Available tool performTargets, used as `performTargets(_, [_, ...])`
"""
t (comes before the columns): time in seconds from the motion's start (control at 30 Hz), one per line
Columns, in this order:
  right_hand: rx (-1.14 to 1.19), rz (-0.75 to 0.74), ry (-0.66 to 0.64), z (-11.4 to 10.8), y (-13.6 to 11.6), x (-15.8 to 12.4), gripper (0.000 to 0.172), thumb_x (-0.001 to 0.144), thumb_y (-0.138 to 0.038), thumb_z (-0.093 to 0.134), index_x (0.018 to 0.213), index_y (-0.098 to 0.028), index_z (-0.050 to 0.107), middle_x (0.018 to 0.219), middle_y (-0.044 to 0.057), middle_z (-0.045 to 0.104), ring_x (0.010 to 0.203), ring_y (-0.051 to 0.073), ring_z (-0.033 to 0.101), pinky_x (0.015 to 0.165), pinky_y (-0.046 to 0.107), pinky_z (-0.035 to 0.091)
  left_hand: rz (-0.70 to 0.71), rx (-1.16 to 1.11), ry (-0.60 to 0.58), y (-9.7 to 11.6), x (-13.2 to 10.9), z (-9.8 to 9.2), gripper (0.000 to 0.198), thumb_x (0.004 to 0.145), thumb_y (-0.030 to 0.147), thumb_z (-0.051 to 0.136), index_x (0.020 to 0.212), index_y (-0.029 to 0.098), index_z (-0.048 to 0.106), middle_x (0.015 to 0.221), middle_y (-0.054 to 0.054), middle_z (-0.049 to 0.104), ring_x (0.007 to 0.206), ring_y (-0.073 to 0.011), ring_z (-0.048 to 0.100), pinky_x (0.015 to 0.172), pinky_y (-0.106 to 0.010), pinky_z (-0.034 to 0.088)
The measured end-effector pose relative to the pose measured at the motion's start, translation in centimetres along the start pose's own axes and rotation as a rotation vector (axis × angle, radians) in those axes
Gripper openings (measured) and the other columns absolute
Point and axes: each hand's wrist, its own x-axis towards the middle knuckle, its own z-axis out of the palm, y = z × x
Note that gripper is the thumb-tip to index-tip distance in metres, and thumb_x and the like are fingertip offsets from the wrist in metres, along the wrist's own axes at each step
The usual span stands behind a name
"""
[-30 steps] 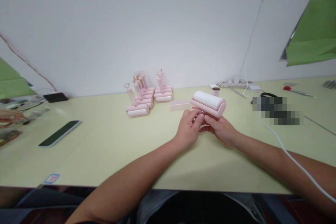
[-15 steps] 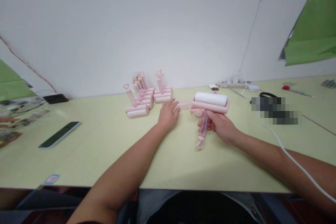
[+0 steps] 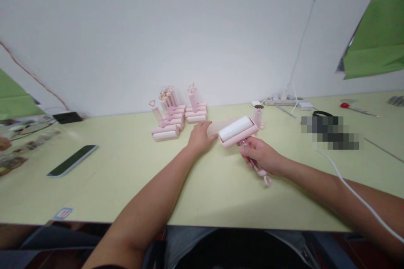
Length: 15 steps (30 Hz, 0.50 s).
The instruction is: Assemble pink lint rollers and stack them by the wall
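My right hand (image 3: pixel 263 155) is closed round the clear handle of a pink lint roller (image 3: pixel 239 131). The roller is tilted, its white sticky roll facing up and its heart-shaped loop pointing down to the right. My left hand (image 3: pixel 201 138) rests on the table with thumb and fingers either side of the near end of a translucent pinkish cover (image 3: pixel 218 127), which it seems to grip. The cover's far end is partly hidden behind the roller. Behind the held roller, a clear pink handle (image 3: pixel 258 115) shows with a dark round end.
Several pink lint rollers (image 3: pixel 166 132) stand in two rows by the wall, left of my left hand. A phone (image 3: pixel 73 161) lies on the left. A power strip (image 3: pixel 280 101), a red-tipped tool (image 3: pixel 360 109) and a white cable (image 3: pixel 344 183) are on the right.
My right hand has turned the lint roller, swinging its head left and down and its loop end right. My left hand has shifted slightly left, the cover still at its fingers.
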Motion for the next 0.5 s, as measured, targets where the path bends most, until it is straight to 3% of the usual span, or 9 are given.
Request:
performTargets(0.1, [-0.06, 0.047, -0.029, 0.0, 0.1, 0.0, 0.025, 0.082, -0.036, 0.064, 0.093, -0.019, 0.049, 0.056, -0.008, 0.054, 0.04, 0.007, 0.041, 0.039, 0.019, 0.03, -0.081, -0.104, 0.002, -0.5, 0.0, 0.3, 0.052, 0.069, 0.032, 0.076, 0.119, 0.02, 0.066, 0.123, -0.011, 0.065, 0.109, -0.0289, 0.06, 0.099, -0.042, 0.043])
performTargets(0.27, [-0.109, 0.048, -0.077, -0.4, 0.3, 0.1, 0.026, 0.081, -0.037, 0.065, 0.093, -0.017, 0.053, 0.06, -0.005, 0.057, 0.042, 0.007, 0.042, 0.041, 0.02, 0.031, -0.216, -0.369, 0.062, -0.5, 0.5, 0.1, 0.043, 0.078, 0.045, 0.067, 0.109, 0.014, 0.067, 0.102, -0.011, 0.071, 0.08, -0.0207, 0.065, 0.077, -0.034, 0.05])
performTargets(0.4, [-0.114, 0.033, -0.057, -0.6, 0.2, 0.2, 0.024, 0.082, -0.037, 0.065, 0.089, -0.017, 0.054, 0.061, -0.004, 0.058, 0.042, 0.006, 0.042, 0.041, 0.02, 0.03, -0.228, -0.627, 0.038, 0.8, 0.3, -0.7, 0.045, 0.084, 0.051, 0.059, 0.108, 0.013, 0.064, 0.091, -0.008, 0.07, 0.072, -0.0154, 0.063, 0.064, -0.026, 0.048])
performTargets(0.5, [-0.104, 0.034, -0.048, -0.7, 0.1, 0.2, 0.023, 0.082, -0.037, 0.065, 0.088, -0.018, 0.054, 0.061, -0.004, 0.058, 0.041, 0.006, 0.041, 0.041, 0.02, 0.03, -0.198, -0.781, 0.005, 2.0, -0.2, -1.0, 0.046, 0.08, 0.052, 0.064, 0.106, 0.015, 0.064, 0.089, -0.005, 0.068, 0.072, -0.0131, 0.063, 0.065, -0.024, 0.047])
